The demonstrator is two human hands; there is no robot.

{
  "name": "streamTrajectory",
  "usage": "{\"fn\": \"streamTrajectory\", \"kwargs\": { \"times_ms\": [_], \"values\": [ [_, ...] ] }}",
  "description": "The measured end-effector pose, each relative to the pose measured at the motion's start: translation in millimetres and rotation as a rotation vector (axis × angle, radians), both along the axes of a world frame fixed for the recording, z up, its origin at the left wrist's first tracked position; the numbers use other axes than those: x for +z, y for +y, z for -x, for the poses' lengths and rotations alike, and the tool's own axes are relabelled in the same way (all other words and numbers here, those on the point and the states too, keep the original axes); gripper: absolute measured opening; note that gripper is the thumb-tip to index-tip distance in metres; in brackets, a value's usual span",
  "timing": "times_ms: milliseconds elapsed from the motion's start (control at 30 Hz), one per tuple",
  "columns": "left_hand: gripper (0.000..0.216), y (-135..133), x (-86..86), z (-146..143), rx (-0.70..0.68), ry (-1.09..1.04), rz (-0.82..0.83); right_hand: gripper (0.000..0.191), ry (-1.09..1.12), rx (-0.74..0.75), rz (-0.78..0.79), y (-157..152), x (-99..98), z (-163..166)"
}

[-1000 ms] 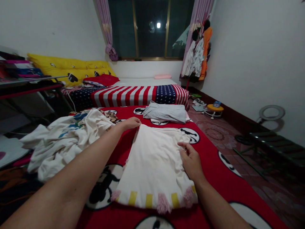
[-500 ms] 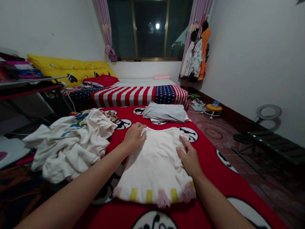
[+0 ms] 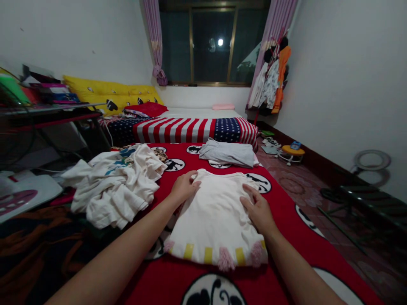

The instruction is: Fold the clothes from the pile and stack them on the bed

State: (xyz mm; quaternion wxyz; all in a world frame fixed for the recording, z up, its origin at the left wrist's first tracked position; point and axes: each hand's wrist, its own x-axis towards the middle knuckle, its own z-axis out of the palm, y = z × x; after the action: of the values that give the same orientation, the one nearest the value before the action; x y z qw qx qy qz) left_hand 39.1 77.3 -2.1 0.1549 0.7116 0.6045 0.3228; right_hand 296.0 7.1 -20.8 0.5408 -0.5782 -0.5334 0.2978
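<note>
A cream garment [image 3: 218, 216] with yellow patches and pink tassels along its near hem lies flat on a red blanket [image 3: 286, 220] with black-and-white round prints. My left hand [image 3: 184, 188] rests on the garment's upper left edge, fingers curled onto the cloth. My right hand [image 3: 259, 209] lies flat on its right side with the fingers stretched out. Neither hand lifts the cloth.
A heap of white clothes [image 3: 116, 186] lies left of the garment. A folded grey garment [image 3: 227, 153] sits beyond it. Further back are a stars-and-stripes cover [image 3: 190, 129], yellow pillows [image 3: 108, 93], a coat rack [image 3: 270, 80], a small yellow stool [image 3: 292, 150] and a dark rack [image 3: 365, 203] at right.
My left hand drew back from the garment's far corner to its upper left edge. The right hand shifted slightly along the right side. The view swung a little to the left.
</note>
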Motion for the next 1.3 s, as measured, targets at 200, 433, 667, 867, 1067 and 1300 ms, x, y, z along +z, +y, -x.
{"fn": "streamTrajectory", "kwargs": {
  "times_ms": [200, 433, 667, 867, 1067, 1300],
  "values": [
    [0.030, 1, -5.9, -16, -0.064, -0.134, -0.284, 0.063, -0.054, 0.117, -0.050, 1, 11.4, -2],
    [0.033, -7, -1.5, -7, -0.012, 0.057, -0.379, 0.056, -0.349, -0.053, -0.147, 9, 5.9, -3],
    [0.044, -22, 9.3, -25, -0.333, 0.263, -0.262, 0.048, -0.758, 0.065, -0.307, 1, 18.9, -1],
    [0.060, -20, -17.5, -26, -0.407, 0.436, -0.072, 0.050, -0.928, 0.229, 0.015, 11, -1.4, -11],
    [0.060, -32, -10.8, -21, -0.411, 0.426, -0.008, 0.041, -0.508, 0.166, -0.096, 4, 4.3, -19],
    [0.061, -104, -2.1, 32, -0.573, 0.337, -0.015, 0.038, -0.511, 0.273, 0.149, -64, 47.6, -45]
  ]
}}
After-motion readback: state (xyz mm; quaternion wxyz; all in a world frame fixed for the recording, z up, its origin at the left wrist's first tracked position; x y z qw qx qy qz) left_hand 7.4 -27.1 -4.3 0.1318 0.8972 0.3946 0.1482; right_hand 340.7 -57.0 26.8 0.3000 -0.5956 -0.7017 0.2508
